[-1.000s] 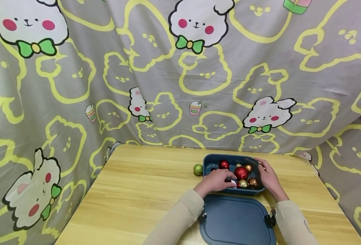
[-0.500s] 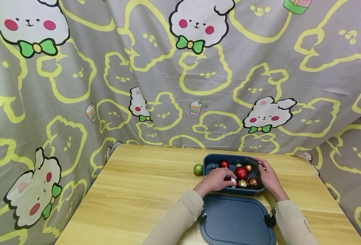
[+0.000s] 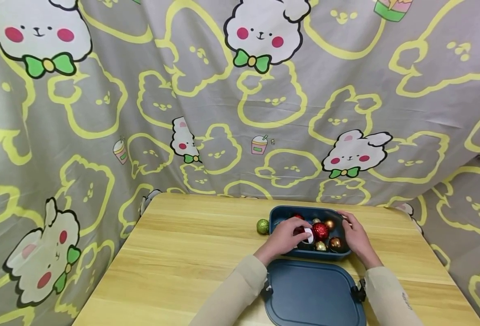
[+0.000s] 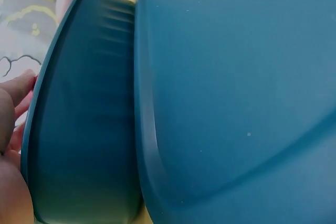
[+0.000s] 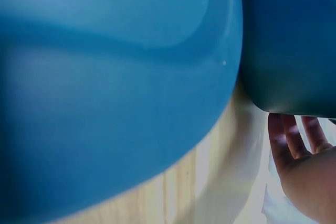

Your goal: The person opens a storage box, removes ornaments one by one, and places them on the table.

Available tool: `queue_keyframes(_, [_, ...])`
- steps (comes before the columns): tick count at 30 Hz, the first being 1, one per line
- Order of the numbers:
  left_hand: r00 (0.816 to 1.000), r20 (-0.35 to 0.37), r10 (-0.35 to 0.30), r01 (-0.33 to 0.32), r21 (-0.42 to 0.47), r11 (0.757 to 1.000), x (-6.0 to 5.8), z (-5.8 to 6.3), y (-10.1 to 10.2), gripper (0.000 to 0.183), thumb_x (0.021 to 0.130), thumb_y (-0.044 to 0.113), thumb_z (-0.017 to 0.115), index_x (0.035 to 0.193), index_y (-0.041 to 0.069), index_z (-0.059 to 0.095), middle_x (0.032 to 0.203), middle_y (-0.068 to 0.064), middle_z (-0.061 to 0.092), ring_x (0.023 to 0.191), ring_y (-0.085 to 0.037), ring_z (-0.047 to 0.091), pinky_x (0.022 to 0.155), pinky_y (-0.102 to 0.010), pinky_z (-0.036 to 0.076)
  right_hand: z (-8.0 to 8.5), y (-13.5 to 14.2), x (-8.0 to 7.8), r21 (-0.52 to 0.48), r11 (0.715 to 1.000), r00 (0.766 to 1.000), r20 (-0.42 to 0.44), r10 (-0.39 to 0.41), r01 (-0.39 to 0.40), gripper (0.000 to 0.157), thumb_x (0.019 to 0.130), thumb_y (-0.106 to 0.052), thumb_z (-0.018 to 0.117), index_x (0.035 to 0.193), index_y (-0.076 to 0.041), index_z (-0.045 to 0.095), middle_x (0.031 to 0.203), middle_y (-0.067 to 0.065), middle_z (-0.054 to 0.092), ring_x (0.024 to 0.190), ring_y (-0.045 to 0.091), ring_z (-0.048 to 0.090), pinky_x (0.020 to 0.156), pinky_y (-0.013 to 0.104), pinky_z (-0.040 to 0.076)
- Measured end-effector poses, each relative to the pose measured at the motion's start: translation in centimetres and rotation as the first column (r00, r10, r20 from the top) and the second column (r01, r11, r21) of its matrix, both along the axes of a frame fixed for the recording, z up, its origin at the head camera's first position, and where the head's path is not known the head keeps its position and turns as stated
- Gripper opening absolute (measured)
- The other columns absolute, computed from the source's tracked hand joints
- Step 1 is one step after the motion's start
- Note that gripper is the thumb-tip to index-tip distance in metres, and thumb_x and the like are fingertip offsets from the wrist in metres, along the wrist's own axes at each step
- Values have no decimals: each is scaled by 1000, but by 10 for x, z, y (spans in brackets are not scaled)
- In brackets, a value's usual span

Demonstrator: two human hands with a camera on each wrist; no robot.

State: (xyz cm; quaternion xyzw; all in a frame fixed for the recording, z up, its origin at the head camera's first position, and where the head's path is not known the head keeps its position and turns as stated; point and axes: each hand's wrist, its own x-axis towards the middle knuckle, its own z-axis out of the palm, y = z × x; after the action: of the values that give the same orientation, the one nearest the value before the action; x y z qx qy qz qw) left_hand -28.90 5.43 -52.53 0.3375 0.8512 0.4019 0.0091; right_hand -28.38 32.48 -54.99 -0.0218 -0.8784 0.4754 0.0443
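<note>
A blue rectangular box (image 3: pixel 297 254) in the head view holds several Christmas baubles, among them a red glittery bauble (image 3: pixel 320 231), a gold bauble (image 3: pixel 320 246) and a copper bauble (image 3: pixel 335 244). Over its left half, my left hand (image 3: pixel 282 237) pinches a red-and-white ornament (image 3: pixel 308 236); my fingers hide part of it. In the left wrist view, the fingers (image 4: pixel 18 88) reach behind the box wall. My right hand (image 3: pixel 358 235) holds the box's right end, and its fingers (image 5: pixel 294 135) lie against the outer wall in the right wrist view. Its thumb is hidden there.
The matching blue lid (image 3: pixel 313 290) lies flat in front of the box, with dark clips at its sides. A green glittery bauble (image 3: pixel 262 226) rests on the wooden table (image 3: pixel 191 244) beside the box's left end. A patterned curtain (image 3: pixel 223 104) hangs behind.
My left hand has lifted the red-and-white ornament slightly from among the baubles, showing more of it. The right hand stays on the box's right end.
</note>
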Motion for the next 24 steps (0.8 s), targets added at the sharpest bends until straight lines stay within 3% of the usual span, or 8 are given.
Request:
queue_keyframes(8, [998,46,-42,33,176,984,-5,-2,-4,31,106,23,62,131,8,70,128,-5,67,100,-3,64,89,-14,54,-1,-1,2,-6,1000,1000,4,-4,4,51,115,-26,24,158,-2,35,145,35,42,129,49,45,101,56,41])
queue_keyframes(13, [997,65,-35,18,255,967,-5,-1,-6,32,105,22,63,132,5,69,131,-7,66,103,-5,65,90,-15,55,-1,-1,3,-10,1000,1000,12,-8,8,51,115,-27,23,158,-2,35,146,35,41,130,50,44,104,58,40])
queue_keyframes(18, [995,100,-10,-22,312,950,-2,2,-10,31,104,22,64,131,8,70,134,-7,65,107,-9,68,91,-16,56,-1,-2,5,-7,1000,1000,19,-10,10,51,115,-26,23,159,-3,35,145,34,43,128,49,46,102,54,41])
queue_keyframes(24, [993,118,-8,-35,356,934,-3,5,-17,31,105,23,63,132,10,69,136,-8,63,111,-14,69,94,-20,57,1,-2,2,-11,1000,1000,18,-2,3,52,115,-28,23,159,-2,33,148,35,40,132,51,42,106,62,38])
